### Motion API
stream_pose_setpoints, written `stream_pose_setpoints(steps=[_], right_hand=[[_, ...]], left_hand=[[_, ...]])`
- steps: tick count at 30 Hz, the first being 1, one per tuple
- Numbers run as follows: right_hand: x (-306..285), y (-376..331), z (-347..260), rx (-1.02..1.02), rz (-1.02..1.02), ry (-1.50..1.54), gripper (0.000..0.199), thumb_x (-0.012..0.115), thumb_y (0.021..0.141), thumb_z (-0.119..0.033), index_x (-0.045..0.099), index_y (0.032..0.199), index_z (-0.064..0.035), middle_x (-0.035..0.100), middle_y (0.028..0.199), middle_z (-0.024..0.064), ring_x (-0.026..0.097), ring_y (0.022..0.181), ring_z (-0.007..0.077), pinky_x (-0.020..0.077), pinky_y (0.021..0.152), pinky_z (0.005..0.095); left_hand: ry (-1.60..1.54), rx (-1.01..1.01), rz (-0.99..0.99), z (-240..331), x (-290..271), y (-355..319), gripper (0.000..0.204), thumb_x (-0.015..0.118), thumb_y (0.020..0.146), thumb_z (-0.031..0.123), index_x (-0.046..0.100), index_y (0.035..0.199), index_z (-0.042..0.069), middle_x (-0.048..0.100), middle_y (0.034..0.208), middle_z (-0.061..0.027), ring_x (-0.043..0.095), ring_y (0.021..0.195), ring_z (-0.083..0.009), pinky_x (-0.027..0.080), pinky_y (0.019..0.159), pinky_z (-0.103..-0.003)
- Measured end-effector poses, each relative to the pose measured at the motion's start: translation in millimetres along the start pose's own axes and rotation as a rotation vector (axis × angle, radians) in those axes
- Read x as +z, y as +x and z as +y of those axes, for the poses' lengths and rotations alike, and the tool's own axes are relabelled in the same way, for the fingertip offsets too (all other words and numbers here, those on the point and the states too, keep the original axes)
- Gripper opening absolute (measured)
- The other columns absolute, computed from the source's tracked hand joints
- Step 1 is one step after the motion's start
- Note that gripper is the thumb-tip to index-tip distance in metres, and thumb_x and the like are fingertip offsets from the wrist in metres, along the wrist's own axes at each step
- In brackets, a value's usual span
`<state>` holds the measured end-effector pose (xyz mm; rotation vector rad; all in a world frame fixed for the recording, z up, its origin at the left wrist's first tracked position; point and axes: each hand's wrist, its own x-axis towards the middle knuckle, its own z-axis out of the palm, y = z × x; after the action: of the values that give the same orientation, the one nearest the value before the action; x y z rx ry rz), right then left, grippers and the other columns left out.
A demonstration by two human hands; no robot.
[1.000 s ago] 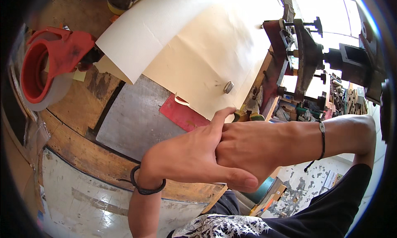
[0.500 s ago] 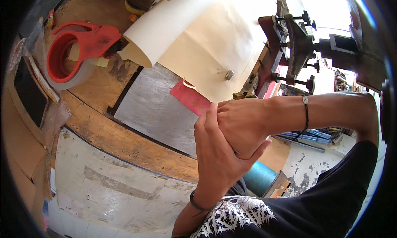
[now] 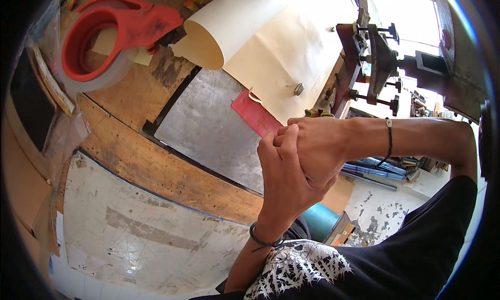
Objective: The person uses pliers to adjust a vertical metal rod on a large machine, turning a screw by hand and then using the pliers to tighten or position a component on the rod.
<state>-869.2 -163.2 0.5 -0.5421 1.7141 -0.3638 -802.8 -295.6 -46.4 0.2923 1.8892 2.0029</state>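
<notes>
My left hand (image 3: pixel 286 175) is closed round my right hand (image 3: pixel 320 146), its fingers over the right hand's knuckles and its thumb below. My right hand is curled, with most of its fingers hidden, so what they hold, if anything, cannot be seen. Just beyond the knuckles a red flat strip (image 3: pixel 255 112) rests on a grey metal plate (image 3: pixel 203 123), partly under cream paper sheets (image 3: pixel 273 55). A small metal piece (image 3: pixel 298 89) sits on the paper. The near edge of the sheets curls up at the left into a roll.
A red tape dispenser (image 3: pixel 112 37) stands on the wooden table (image 3: pixel 172 164) at the far left. A dark metal clamp frame with screws (image 3: pixel 380 63) rises at the right. A teal cylinder (image 3: pixel 320 222) is below my hands, and a scuffed white panel (image 3: pixel 151 227) spans the near left.
The view has shifted, so the table's things sit farther right. My hands stay clasped, with the left fingers bent a little more over the right knuckles.
</notes>
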Motion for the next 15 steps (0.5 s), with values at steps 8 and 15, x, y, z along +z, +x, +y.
stream_pose_setpoints(steps=[8, 15], right_hand=[[2, 17, -3, 0.073, 0.036, -0.007, 0.022, 0.063, 0.069, -0.024, 0.061, 0.082, -0.0061, 0.065, 0.076, 0.0119, 0.063, 0.073, 0.0355, 0.0507, 0.072, 0.0454], [4, 15, -2, 0.02, 0.162, -0.019, 0.018, 0.062, 0.069, -0.019, 0.061, 0.079, -0.0044, 0.066, 0.074, 0.0147, 0.065, 0.074, 0.0373, 0.0532, 0.068, 0.0457]], left_hand=[[-0.169, 0.052, 0.036, -34, 2, -4, 0.104, 0.09, 0.059, 0.026, 0.033, 0.143, 0.002, 0.042, 0.122, -0.0284, 0.048, 0.11, -0.0457, 0.042, 0.094, -0.054], [-0.137, 0.061, 0.014, -33, -2, 3, 0.1, 0.09, 0.062, 0.027, 0.035, 0.141, 0.001, 0.044, 0.122, -0.0262, 0.05, 0.111, -0.0447, 0.044, 0.094, -0.053]])
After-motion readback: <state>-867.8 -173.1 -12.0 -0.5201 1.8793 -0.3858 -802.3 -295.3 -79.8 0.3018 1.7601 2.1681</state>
